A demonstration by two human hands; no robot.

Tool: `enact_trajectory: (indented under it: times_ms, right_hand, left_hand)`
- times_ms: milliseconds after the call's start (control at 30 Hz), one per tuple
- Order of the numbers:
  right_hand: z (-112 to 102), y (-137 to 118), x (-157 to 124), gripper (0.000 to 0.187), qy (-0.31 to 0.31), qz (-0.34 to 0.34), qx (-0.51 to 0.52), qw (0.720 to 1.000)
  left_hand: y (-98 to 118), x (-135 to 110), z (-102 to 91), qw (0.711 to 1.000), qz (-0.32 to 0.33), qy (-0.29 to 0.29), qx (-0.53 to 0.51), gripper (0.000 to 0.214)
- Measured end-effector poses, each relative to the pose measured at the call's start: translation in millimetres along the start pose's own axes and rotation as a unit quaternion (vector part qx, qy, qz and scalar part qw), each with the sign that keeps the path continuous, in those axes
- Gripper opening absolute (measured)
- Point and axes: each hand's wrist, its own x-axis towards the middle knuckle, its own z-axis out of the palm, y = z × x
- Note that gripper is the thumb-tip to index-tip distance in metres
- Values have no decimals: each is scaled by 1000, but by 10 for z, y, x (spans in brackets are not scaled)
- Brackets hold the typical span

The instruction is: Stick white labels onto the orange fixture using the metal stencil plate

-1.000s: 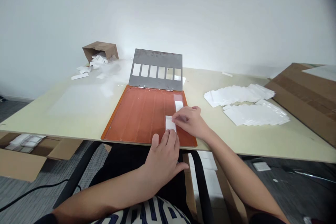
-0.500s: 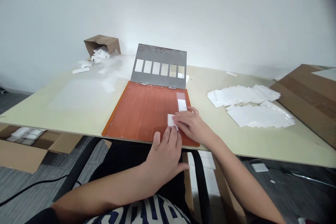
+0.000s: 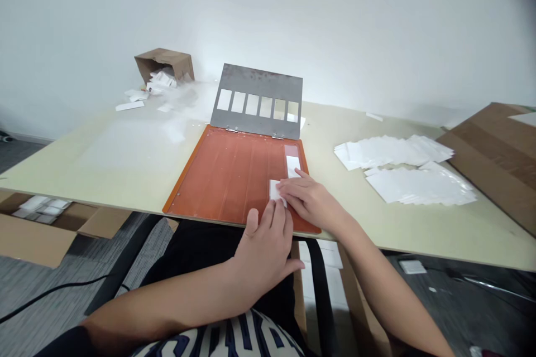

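A small white card (image 3: pixel 273 186) lies flat near the front right of an orange-red board (image 3: pixel 221 178). The fingers of my right hand (image 3: pixel 312 201) are bunched together on the card's right side and hide part of it. My left hand (image 3: pixel 266 251) reaches in from the front with fingers stretched and thumb apart, its fingertips touching the card's near edge. Behind the right fingers, a white strip with a translucent end (image 3: pixel 292 159) lies along the board's right edge. Hinged to the back of the board, a grey metal plate (image 3: pixel 259 75) with several rectangular cut-outs stands raised.
Two fanned stacks of white sheets, a far one (image 3: pixel 397 150) and a near one (image 3: pixel 421 185), lie right of the board. A large cardboard box (image 3: pixel 498 156) stands beyond them. At back left, a tipped carton (image 3: pixel 184 64) spills white scraps. An open box (image 3: pixel 33 240) sits below the table's left side.
The view has shifted slightly. Both hands stay at the white card in nearly the same pose, and the card has hardly moved on the board.
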Motion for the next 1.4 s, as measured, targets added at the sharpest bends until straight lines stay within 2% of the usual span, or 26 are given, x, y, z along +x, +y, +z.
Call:
enact_trajectory:
  times_ms: [1033, 1400]
  right_hand:
    - [-35, -16, 11, 29, -19, -26, -76, 997]
    - [-46, 20, 5, 31, -31, -19, -66, 997]
  left_hand:
    - [10, 26, -57, 999, -4, -32, 4, 82]
    - [3, 14, -50, 999, -5, -33, 9, 86]
